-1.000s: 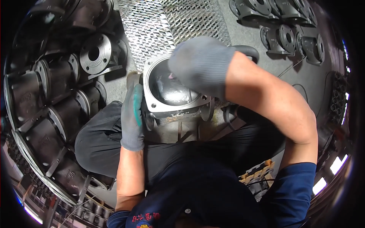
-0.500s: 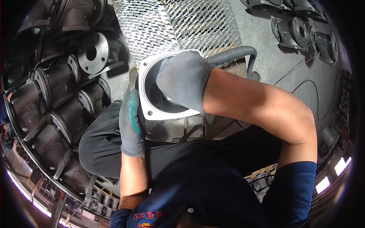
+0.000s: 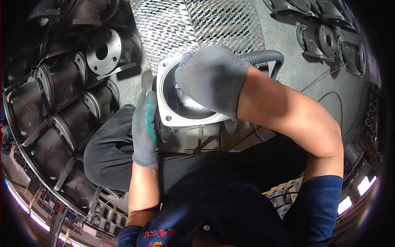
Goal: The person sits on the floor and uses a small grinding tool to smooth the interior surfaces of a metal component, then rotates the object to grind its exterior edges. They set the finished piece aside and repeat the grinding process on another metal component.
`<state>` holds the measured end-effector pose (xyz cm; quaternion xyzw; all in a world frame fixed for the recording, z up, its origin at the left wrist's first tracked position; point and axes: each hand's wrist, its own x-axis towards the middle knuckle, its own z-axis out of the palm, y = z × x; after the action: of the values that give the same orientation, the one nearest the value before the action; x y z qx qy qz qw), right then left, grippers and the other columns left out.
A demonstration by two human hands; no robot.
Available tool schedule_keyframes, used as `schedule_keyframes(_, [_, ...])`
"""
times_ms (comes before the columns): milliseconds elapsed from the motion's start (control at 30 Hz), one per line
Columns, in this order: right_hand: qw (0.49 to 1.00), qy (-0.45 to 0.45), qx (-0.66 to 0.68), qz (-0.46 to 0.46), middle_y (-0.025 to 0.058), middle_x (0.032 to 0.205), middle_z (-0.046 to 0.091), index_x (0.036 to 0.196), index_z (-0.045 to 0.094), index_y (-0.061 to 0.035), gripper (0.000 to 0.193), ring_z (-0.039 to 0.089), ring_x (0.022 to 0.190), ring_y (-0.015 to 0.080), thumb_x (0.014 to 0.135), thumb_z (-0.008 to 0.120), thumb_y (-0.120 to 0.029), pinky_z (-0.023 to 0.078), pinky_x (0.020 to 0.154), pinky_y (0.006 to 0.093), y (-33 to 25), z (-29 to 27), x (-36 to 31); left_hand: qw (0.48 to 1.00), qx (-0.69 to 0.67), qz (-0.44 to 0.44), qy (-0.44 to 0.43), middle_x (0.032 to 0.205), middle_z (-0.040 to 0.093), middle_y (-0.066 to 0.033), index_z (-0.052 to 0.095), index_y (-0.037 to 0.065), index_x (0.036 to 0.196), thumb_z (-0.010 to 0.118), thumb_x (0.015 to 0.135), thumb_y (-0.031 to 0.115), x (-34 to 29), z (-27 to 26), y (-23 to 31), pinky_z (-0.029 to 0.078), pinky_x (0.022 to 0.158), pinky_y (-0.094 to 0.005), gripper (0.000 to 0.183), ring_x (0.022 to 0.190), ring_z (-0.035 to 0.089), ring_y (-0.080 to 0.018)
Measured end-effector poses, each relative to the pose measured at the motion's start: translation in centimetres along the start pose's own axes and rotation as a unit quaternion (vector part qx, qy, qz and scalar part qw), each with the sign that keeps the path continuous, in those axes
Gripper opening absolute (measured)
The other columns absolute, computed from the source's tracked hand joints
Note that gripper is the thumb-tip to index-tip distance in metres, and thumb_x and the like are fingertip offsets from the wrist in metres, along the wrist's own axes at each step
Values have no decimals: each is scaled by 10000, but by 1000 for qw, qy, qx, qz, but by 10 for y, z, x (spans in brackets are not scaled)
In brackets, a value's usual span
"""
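A dark cast valve body [image 3: 162,131] stands between my knees with its square, bright-machined top flange [image 3: 168,108] facing up. My left hand [image 3: 145,119], in a grey glove with a green-coated palm, grips its left side; the fingertips are partly out of sight behind the flange. My right hand [image 3: 212,80], in a grey knit glove, is curled over the round opening from the right. Its fingers point down into the bore [image 3: 175,103] and are hidden. A small pinkish spot shows beside them inside, too small to name. What the right hand holds cannot be seen.
A metal grating [image 3: 222,29] lies just beyond the valve body. A grey corrugated hose [image 3: 263,57] curves at the right. Stacked dark flanged castings [image 3: 53,148] crowd the left, and more castings [image 3: 317,41] stand on the floor at the far right. A thin cable [image 3: 341,107] runs there.
My right hand has shifted up and to the right over the opening, uncovering more of the bore. The view has also shifted slightly. My left hand stays against the valve body.
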<state>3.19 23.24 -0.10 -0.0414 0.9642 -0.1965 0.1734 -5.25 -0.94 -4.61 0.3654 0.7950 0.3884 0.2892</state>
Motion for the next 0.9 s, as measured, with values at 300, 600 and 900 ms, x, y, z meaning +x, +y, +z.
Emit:
schedule_keyframes(300, [978,149,112,-99,158,892,797,976,814,1,170,806,832,313,943,681,-99,651,716,396,1,16,-11,998,66,16,-18,1380,703,-229,551,-67,1536,475,1195,373,5,-4,13,638,883,-405,562,1150,752,-274])
schedule_keyframes(600, [995,6,98,-35,176,840,771,936,818,-6,169,782,732,330,915,707,-131,613,584,429,-7,13,11,955,-208,-212,5,1529,656,-189,537,-60,1596,375,1209,370,11,2,39,434,1200,-350,600,1370,620,-237])
schedule_keyframes(900, [992,110,44,-38,165,818,759,917,818,2,193,758,687,307,894,737,-172,601,567,426,-4,46,3,984,-120,-134,12,1557,642,-204,545,-63,1588,374,1209,314,6,2,32,421,1222,-361,562,1406,614,-256])
